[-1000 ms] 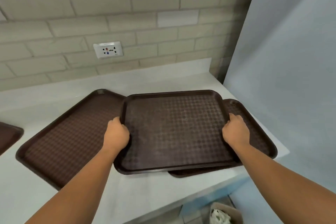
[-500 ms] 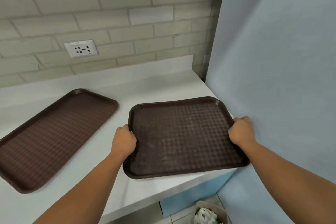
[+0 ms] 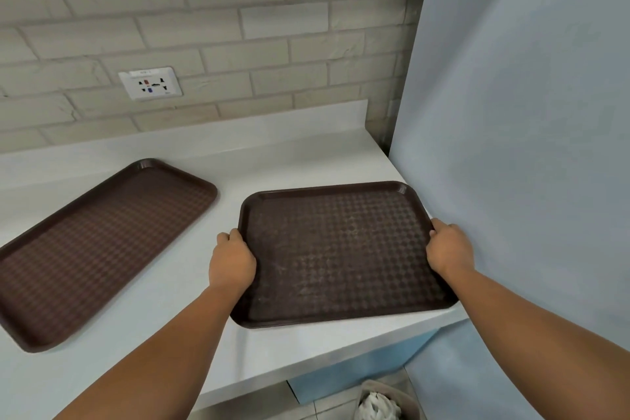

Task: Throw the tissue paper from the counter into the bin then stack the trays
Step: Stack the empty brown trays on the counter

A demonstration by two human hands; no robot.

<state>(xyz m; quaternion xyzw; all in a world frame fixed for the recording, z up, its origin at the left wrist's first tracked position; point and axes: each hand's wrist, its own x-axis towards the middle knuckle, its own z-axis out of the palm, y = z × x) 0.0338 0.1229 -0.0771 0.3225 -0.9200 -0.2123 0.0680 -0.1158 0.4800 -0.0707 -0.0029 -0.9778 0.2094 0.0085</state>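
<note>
Left hand (image 3: 231, 262): grips left rim of brown tray (image 3: 341, 249).
Right hand (image 3: 450, 249): grips its right rim.
Where: right front corner of counter (image 3: 289, 160).

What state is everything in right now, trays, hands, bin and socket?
Right tray: empty, gripped at both side rims.
Left tray: empty, flat on the counter, untouched.
Left hand: grips the right tray's left rim.
Right hand: grips its right rim.
Bin: on the floor, white tissue inside.
Socket: nothing plugged in.
</note>
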